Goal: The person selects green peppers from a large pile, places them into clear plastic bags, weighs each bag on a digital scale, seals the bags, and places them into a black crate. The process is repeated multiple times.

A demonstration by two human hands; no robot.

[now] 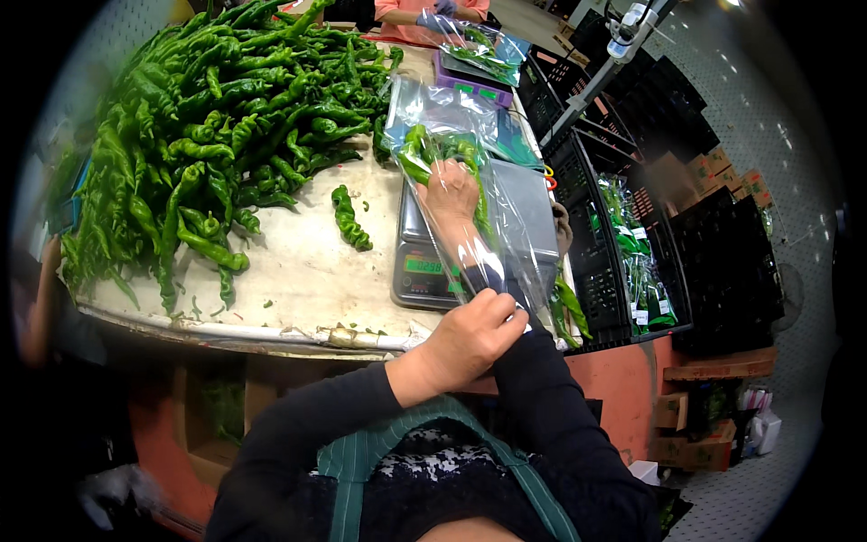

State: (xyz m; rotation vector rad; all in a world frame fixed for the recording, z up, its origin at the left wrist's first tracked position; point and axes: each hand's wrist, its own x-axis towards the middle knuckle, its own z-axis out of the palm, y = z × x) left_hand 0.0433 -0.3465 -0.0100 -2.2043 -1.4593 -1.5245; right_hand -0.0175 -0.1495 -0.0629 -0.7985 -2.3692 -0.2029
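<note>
My left hand (467,339) pinches the near, open edge of a clear plastic bag (501,203). Inside the bag, my right hand (450,193) is closed around long green peppers (414,159), with the forearm passing through the opening. My fingers partly hide the peppers. Beneath the bag is a digital weighing scale (413,288) with a lit green display. One curled green pepper (351,218) lies alone on the pale tabletop (291,271), left of the scale. Farther left rises a large heap of green peppers (223,115).
Black plastic crates (589,237) stand along the table's right side, one holding bagged peppers (640,271). Across the table, a gloved person (433,20) handles another bag over a purple scale (474,88). A metal pole (596,81) slants at the right. Loose peppers (569,305) lie by the right edge.
</note>
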